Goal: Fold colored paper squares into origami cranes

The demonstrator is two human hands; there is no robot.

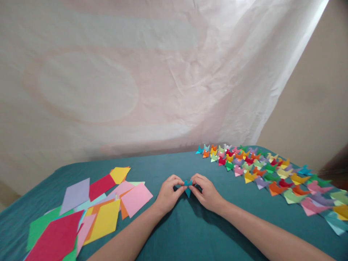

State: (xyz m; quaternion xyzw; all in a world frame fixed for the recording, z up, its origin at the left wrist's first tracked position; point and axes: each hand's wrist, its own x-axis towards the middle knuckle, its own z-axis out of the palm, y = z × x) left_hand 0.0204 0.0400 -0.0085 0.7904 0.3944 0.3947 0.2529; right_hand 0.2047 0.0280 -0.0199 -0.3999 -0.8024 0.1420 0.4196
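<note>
A small blue folded paper bird (187,189) is held between my two hands, above the middle of the table. The fingertips of my left hand (170,193) pinch its left side. On the other side, the thumb and fingers of my right hand (206,193) grip its right edge. A pointed end hangs down below the fingers, and part of the paper is hidden behind the fingertips.
Loose coloured paper squares (103,217) lie overlapping on the left of the green tablecloth (163,166). Rows of folded paper birds (250,177) in many colours stand along the right. Behind the table hangs a pale sheet (152,79).
</note>
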